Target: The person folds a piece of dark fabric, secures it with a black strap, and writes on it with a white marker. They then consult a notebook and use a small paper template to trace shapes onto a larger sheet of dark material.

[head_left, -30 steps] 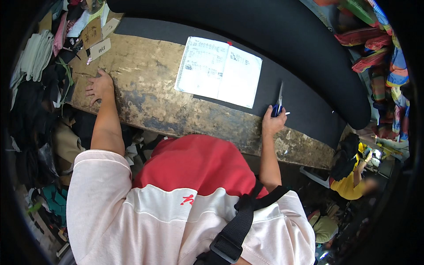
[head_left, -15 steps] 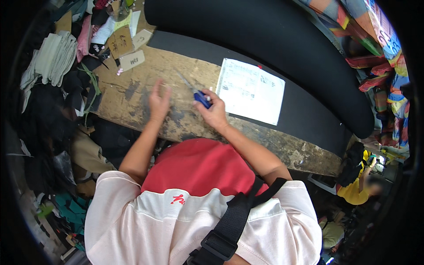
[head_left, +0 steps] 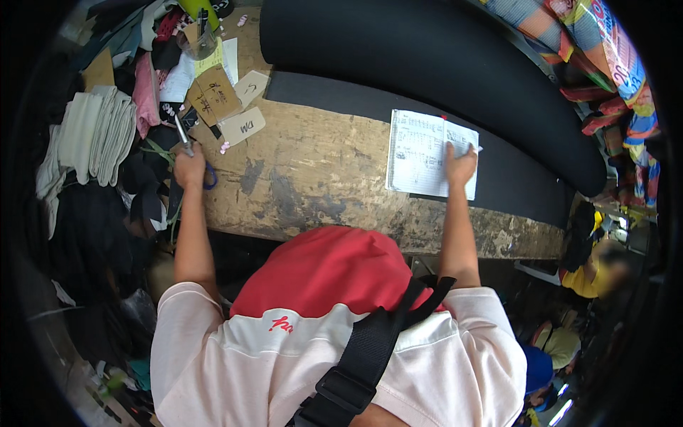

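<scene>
My left hand point(head_left: 188, 169) is at the left end of the worktable, closed around a pair of scissors point(head_left: 183, 135). Their silver blades point away from me, and a blue handle loop shows beside my fingers. Toward the right, an open notebook point(head_left: 416, 164) with handwritten pages lies partly on black fabric point(head_left: 320, 94). My right hand point(head_left: 461, 169) is closed on its right-hand page, the thumb lying over the paper. That page looks narrower and tilted; the fingers under it are hidden.
A thick black fabric roll point(head_left: 427, 64) spans the table's far side. Cardboard tags point(head_left: 242, 127) and a clear cup point(head_left: 199, 46) with pens stand at the far left, near folded pale cloth point(head_left: 96, 135). Colourful striped bags point(head_left: 605, 64) are piled right. Another person point(head_left: 583, 277) is at lower right.
The scissors have gone from my right hand to my left, which has moved left. My right hand has moved right onto the notebook, whose right page now looks tilted. The view has shifted slightly.
</scene>
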The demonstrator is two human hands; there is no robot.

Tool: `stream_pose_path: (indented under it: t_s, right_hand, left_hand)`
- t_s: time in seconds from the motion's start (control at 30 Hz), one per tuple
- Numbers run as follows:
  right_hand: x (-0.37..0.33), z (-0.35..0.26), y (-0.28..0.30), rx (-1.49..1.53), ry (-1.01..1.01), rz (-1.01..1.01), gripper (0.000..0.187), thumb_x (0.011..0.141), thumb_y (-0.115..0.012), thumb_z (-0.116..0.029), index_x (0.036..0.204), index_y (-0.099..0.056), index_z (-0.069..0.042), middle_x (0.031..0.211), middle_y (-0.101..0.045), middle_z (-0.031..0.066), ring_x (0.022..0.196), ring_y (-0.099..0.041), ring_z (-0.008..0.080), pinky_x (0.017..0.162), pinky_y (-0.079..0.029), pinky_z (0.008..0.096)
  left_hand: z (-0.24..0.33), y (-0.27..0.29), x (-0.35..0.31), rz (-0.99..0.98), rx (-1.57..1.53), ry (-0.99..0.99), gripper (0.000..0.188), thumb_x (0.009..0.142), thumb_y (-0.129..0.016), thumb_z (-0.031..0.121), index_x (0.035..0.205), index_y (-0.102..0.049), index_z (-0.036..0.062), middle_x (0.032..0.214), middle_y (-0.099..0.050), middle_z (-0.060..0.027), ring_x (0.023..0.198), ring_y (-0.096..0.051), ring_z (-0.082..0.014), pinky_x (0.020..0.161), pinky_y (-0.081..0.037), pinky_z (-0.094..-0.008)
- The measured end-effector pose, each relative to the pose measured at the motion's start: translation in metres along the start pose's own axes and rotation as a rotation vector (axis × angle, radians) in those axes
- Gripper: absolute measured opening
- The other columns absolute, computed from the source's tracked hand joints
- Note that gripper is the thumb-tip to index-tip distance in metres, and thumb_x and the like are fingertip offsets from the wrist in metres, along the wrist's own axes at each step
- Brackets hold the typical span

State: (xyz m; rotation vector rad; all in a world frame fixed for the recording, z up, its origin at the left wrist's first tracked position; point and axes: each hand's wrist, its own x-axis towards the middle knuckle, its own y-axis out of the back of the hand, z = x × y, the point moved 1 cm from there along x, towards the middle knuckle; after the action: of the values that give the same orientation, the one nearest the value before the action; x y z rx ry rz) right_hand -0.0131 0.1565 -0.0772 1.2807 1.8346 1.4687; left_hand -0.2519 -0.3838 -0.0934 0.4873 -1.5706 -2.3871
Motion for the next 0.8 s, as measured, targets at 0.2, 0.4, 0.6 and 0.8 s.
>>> stream_pose_path:
  t_s: [0.2,0.4,0.6,0.8]
  right_hand:
    - [0.019,0.057,0.004,-0.189,-0.328,-0.231,0.087,0.061,-0.077,-0.054,0.125,-0.051,0.000,0.123,-0.054,0.0190,0.114,-0.052,0.0338,0.091,-0.046,0.0435]
    - [0.030,0.072,0.006,-0.204,-0.320,-0.405,0.082,0.055,-0.081,-0.051,0.111,-0.059,0.005,0.096,-0.066,0.0184,0.087,-0.066,0.0290,0.078,-0.052,0.0351]
    - [0.010,0.077,0.007,-0.088,-0.316,-0.411,0.073,0.056,-0.084,-0.041,0.108,-0.060,0.005,0.090,-0.067,0.0169,0.077,-0.066,0.0255,0.070,-0.053,0.0349]
    - [-0.012,0.065,0.008,0.059,-0.378,-0.435,0.045,0.059,-0.085,-0.022,0.089,-0.060,0.001,0.081,-0.064,0.0133,0.068,-0.063,0.0216,0.063,-0.051,0.0308]
  left_hand:
    - [-0.006,0.011,0.012,0.260,0.365,-0.093,0.067,0.076,-0.064,0.043,0.131,-0.043,0.0120,0.128,-0.048,-0.0185,0.122,-0.042,-0.0349,0.089,-0.034,-0.0641]
    - [0.082,-0.034,-0.019,0.165,-0.062,-0.785,0.072,0.076,-0.064,0.046,0.134,-0.039,0.0119,0.139,-0.033,-0.0191,0.132,-0.024,-0.0338,0.097,-0.014,-0.0699]
    - [0.117,-0.064,-0.016,-0.188,0.331,-0.901,0.060,0.087,-0.048,0.047,0.140,-0.033,0.0254,0.151,-0.019,-0.0041,0.140,-0.011,-0.0237,0.100,-0.008,-0.0708]
    - [0.051,-0.043,0.017,-0.124,0.365,-0.887,0.052,0.089,-0.046,0.043,0.138,-0.036,0.0265,0.149,-0.024,-0.0013,0.138,-0.019,-0.0217,0.098,-0.011,-0.0729]
